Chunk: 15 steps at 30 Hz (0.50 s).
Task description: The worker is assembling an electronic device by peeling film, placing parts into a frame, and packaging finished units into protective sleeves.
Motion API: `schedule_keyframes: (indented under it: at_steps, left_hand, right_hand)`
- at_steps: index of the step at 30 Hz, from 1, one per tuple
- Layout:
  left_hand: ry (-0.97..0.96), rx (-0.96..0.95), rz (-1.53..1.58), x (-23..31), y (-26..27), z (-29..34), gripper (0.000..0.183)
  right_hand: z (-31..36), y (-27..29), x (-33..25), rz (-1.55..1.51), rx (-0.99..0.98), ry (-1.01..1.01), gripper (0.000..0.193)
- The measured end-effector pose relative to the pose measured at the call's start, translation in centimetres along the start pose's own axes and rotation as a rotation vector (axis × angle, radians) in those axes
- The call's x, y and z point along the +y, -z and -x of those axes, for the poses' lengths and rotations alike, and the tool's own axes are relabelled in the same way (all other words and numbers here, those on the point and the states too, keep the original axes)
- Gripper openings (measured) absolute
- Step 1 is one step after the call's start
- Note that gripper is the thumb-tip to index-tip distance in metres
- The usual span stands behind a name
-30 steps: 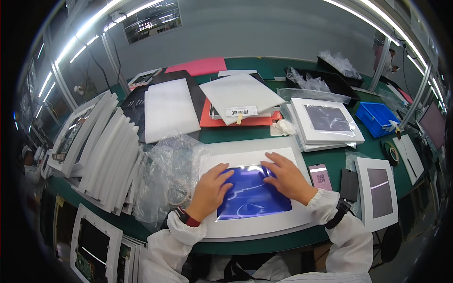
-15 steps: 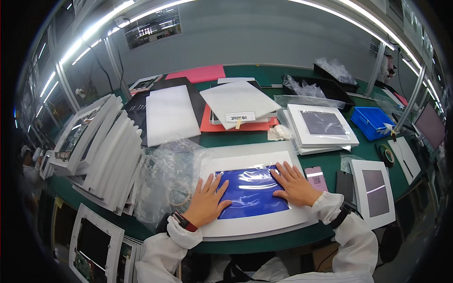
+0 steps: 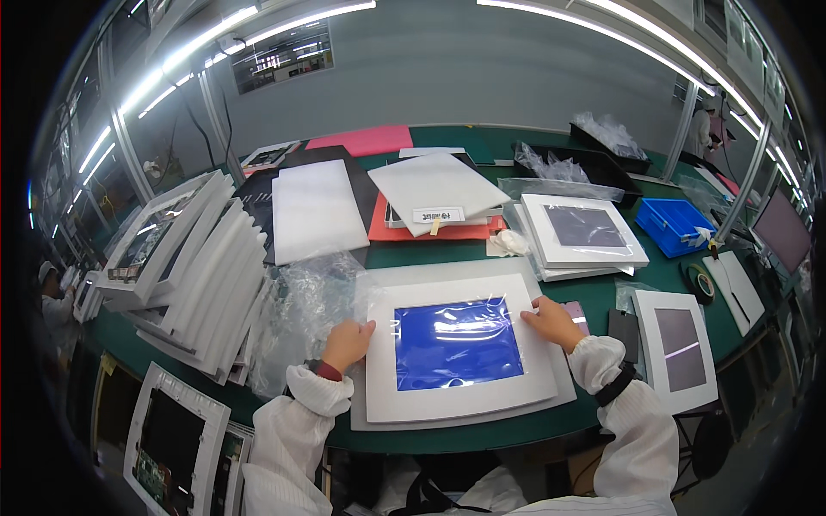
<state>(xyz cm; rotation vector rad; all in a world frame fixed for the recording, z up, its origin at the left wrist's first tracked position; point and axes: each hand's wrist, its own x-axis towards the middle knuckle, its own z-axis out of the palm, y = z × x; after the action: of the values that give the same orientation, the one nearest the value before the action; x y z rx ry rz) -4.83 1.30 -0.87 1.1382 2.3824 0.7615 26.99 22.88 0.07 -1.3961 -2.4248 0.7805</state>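
In front of me a white-framed display panel (image 3: 465,402) lies flat, its screen covered by shiny blue film (image 3: 460,348). Under it a white foam sheet (image 3: 564,383) sticks out around the edges. My left hand (image 3: 347,344) is closed at the panel's left edge, thumb up along the frame. At the right edge my right hand (image 3: 555,324) is also closed, its thumb on top of the frame and the other fingers curled and partly hidden. A phone (image 3: 575,316) lies just beyond the right hand, partly covered by it. Crumpled clear plastic (image 3: 310,318) lies left of the panel.
Left stands a leaning stack of white frames (image 3: 202,284), with open frames (image 3: 176,439) lower down. Foam sheets (image 3: 318,211) and a labelled foam-topped pile (image 3: 439,185) lie behind. Rightward are wrapped panels (image 3: 551,258), a blue bin (image 3: 671,225), a tape roll (image 3: 699,282) and another panel (image 3: 650,344).
Both hands have moved off the blue film, where they lay flat with fingers spread, out to the panel's left and right edges. Their fingers have curled closed.
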Motion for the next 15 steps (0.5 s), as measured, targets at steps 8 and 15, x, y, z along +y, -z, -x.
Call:
schedule_keyframes:
  at_steps: [8,15]
  left_hand:
    - [0.168,-0.066,0.245,-1.1,0.6,-1.2,0.054]
    - [0.143,-0.255,0.677,2.5,2.9,1.9,0.041]
  right_hand:
    - [-2.2,-0.4,0.3,-0.106,-0.110,-0.096,0.048]
    - [-2.4,0.3,1.3,-0.279,-0.140,-0.203,0.047]
